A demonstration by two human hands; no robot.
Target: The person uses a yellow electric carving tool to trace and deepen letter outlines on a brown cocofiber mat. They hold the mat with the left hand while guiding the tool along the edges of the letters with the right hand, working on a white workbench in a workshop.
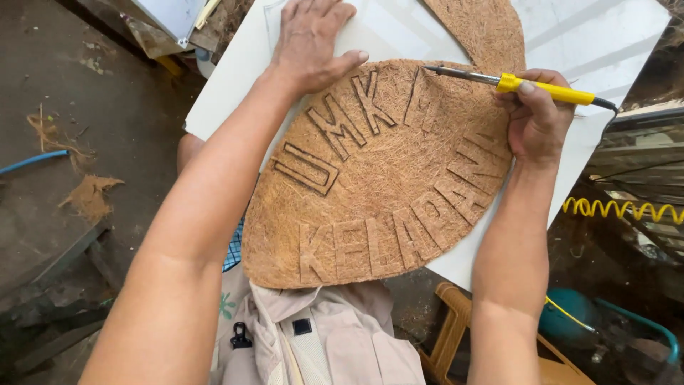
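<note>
A round brown mat of coconut fibre [388,178] with burnt letters lies on a white board [239,64]. My left hand [310,39] lies flat on the board at the mat's upper left edge, thumb on the fibre. My right hand [534,114] grips a yellow-handled soldering iron [548,89]. Its metal tip [431,69] touches the mat near the top, beside a partly burnt letter. A second piece of fibre [484,28] lies above the mat.
A yellow coiled cord [620,209] hangs at the right. A wooden stool [456,335] and a teal container [570,314] stand below the board. Dirt floor with fibre scraps [89,196] and a blue hose [32,160] is on the left.
</note>
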